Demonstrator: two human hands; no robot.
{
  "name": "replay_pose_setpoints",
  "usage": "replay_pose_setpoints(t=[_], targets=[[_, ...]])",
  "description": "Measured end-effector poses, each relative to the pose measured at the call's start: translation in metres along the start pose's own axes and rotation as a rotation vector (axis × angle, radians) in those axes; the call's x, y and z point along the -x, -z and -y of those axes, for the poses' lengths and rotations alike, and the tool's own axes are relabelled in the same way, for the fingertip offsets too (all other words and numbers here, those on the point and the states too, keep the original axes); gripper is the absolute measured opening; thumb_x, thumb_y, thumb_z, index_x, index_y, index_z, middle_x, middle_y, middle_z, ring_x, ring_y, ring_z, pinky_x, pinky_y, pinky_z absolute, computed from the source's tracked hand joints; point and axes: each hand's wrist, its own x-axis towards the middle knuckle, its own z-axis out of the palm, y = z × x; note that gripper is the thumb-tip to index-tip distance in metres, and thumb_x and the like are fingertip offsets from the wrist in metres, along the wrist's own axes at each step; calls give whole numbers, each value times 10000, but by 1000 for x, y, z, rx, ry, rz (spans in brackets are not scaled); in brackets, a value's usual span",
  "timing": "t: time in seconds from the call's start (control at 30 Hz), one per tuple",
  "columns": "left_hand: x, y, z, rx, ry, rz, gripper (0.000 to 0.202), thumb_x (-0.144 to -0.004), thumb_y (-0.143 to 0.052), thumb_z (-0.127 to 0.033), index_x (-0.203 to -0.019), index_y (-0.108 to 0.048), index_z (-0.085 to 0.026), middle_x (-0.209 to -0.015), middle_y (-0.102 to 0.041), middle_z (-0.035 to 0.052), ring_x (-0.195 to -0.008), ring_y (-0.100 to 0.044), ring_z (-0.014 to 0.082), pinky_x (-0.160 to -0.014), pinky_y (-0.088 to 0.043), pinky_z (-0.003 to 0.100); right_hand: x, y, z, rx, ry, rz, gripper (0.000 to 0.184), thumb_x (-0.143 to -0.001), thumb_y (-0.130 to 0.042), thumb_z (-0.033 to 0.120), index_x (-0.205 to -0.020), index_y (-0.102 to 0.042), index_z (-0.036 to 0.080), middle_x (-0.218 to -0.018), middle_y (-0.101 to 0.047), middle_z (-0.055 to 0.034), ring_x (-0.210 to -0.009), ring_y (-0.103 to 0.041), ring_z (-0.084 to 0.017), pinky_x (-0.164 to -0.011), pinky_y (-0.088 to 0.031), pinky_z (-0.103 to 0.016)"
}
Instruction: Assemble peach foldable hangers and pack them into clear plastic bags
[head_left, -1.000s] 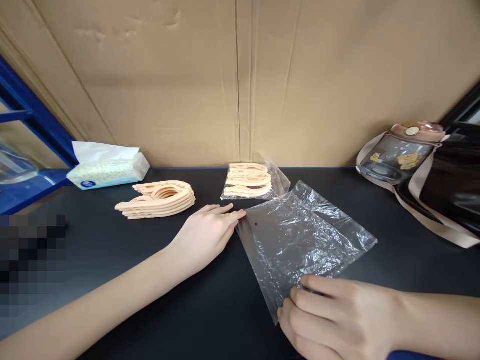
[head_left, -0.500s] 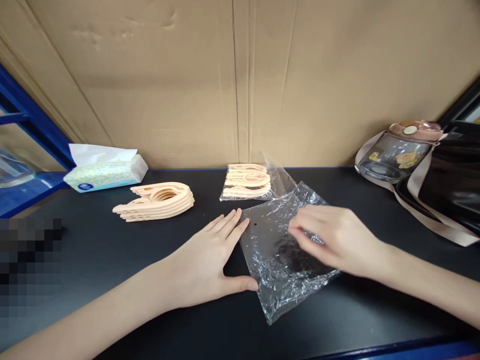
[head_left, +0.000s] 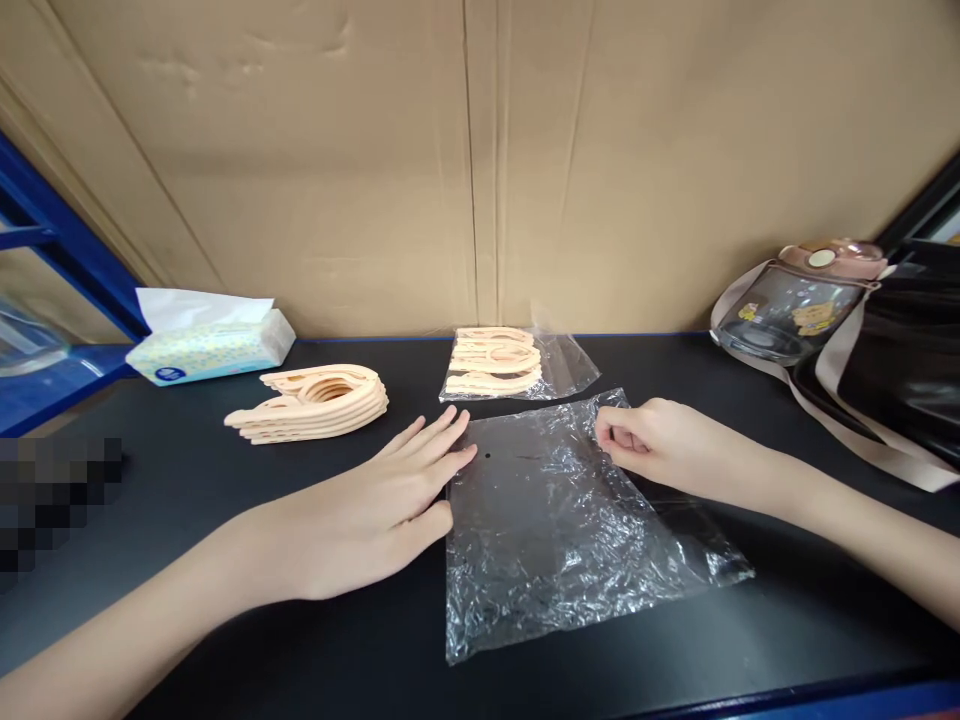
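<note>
A clear plastic bag (head_left: 540, 540) lies crinkled on the black tabletop in front of me. My left hand (head_left: 367, 520) rests flat along its left edge, fingers spread, the fingertips touching the film near a small punched hole. With curled fingers, my right hand (head_left: 652, 440) pinches the bag's upper right edge. Left of the bag is a neat stack of peach plastic folding hangers (head_left: 322, 405). Behind it, more peach hangers (head_left: 495, 360) lie inside another clear bag, whose loose end spreads to the right.
A tissue pack (head_left: 210, 345) stands at the back left beside a blue metal frame. On the back right are a strapped water bottle (head_left: 795, 305) and a black bag (head_left: 911, 360). A cardboard wall (head_left: 360, 170) closes off the rear.
The bag has been turned and spread wider, so it lies straighter. My left hand has shifted slightly left, and my right hand has moved right and up to the bag's edge.
</note>
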Motion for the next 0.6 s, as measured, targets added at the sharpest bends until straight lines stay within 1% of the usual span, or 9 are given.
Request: replay_pose_setpoints(t=[0.07, 0.13, 0.2, 0.23, 0.3, 0.4, 0.5, 0.53, 0.6], targets=[[0, 0, -3, 3, 31, 13, 695, -939, -319, -605, -1519, -156, -257, -1579, 27, 11, -1445, 13, 334, -1158, -139, 583, 0, 0, -4, -75, -28, 12, 115, -862, -465, 175, -786, -536, 224, -515, -513, 70, -469, -453, -103, -488, -283, -235], [0, -1, -6, 12, 45, 49, 938, -821, -445, -741, -1520, -71, -238, -1578, 44, 44, -1440, 6, 365, -1156, -176, 578, 0, 0, -8, -115, -58, 21, 98, -844, -480, 166, -827, -560, 220, -521, -550, 69, -474, -491, -102, -483, -295, -231], [0, -3, -6, 16, 45, 71, 1125, -699, -537, -808, -1515, -11, -239, -1577, 76, 62, -1429, 31, 397, -1144, -197, 595, -2, 0, -12, -144, -85, 36, 72, -844, -511, 209, -806, -573, 212, -522, -582, 59, -466, -506, -101, -476, -306, -231], [-1, -3, -5, 19, 41, 76, 1171, -663, -562, -819, -1512, 6, -247, -1577, 87, 64, -1423, 47, 409, -1137, -200, 608, -3, 0, -14, -173, -94, 46, 106, -856, -518, 248, -778, -576, 206, -526, -598, 49, -461, -510, -100, -473, -313, -231], [-1, -4, -4, 29, 29, 86, 1225, -618, -602, -820, -1509, 33, -270, -1580, 100, 66, -1412, 73, 427, -1121, -212, 633, -5, -2, -15, -305, -119, 64, 251, -904, -477, 346, -735, -584, 196, -527, -618, 26, -441, -505, -97, -457, -333, -229], [-2, -4, -1, 41, 13, 111, 1282, -583, -641, -810, -1501, 88, -292, -1575, 143, 68, -1401, 116, 434, -1111, -220, 643, -9, -7, -14, -626, -202, 103, 410, -941, -393, 471, -749, -607, 177, -477, -598, 12, -349, -435, -80, -389, -327, -220], [-3, 0, 1, 49, 8, 141, 1314, -577, -668, -790, -1496, 123, -283, -1567, 177, 80, -1400, 131, 428, -1118, -189, 642, -13, -11, -10, -822, -263, 153, 358, -848, -567, 495, -731, -616, 160, -440, -586, 18, -284, -350, -45, -327, -248, -197], [-3, 1, 1, 55, 8, 144, 1323, -574, -680, -780, -1497, 123, -277, -1567, 173, 87, -1402, 126, 427, -1120, -186, 638, -14, -11, -9, -863, -275, 162, 333, -807, -626, 478, -714, -611, 158, -442, -592, 16, -279, -344, -37, -317, -227, -189], [-3, 4, 2, 64, 16, 147, 1342, -564, -702, -763, -1500, 121, -266, -1569, 162, 105, -1404, 121, 426, -1123, -188, 627, -14, -10, -7, -947, -300, 170, 320, -756, -679, 461, -693, -596, 159, -453, -607, 8, -273, -346, -29, -302, -203, -176]])
